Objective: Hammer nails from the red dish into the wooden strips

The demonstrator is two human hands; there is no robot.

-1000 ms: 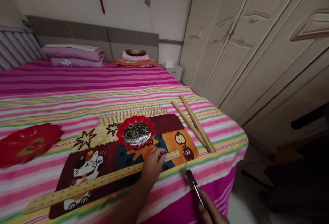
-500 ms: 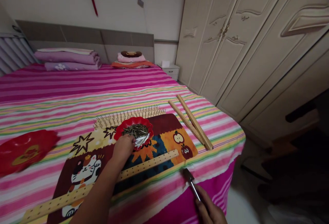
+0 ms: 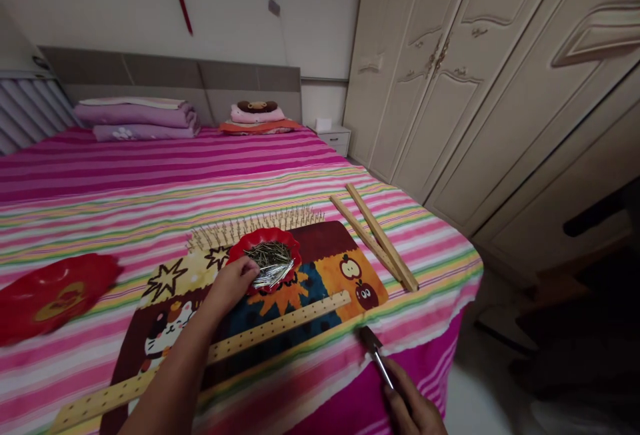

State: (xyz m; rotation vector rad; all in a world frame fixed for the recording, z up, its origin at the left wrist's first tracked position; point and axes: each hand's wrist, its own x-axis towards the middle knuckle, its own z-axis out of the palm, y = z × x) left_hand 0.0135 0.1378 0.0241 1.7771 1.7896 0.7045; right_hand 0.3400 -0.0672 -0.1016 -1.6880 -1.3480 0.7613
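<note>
My left hand (image 3: 234, 283) is at the left rim of a red scalloped bowl (image 3: 295, 240), its fingers pinched together beside the nails. What the fingertips hold, if anything, is too small to make out. Loose nails (image 3: 273, 263), some dark and some shiny, fill the bowl. My right hand (image 3: 414, 400) grips a hammer (image 3: 383, 367) by its handle, the head resting low over the bed's near edge. Between my hands and the bowl lies a long wooden strip (image 3: 280, 323) dotted with small dark holes; my left forearm hides part of it.
Behind the bowl, wooden strips studded with upright nails (image 3: 255, 227) stand on the bed. Two bare wooden strips (image 3: 383, 238) lie to the right. A patterned mat (image 3: 320, 232) is under the bowl. A red tray (image 3: 60, 292) sits at left, and wardrobes (image 3: 450, 88) flank the bed.
My left hand has drawn back slightly to the left from the nails, its fingertips still pinched. The hammer stays in my right hand. The view has shifted a little.
</note>
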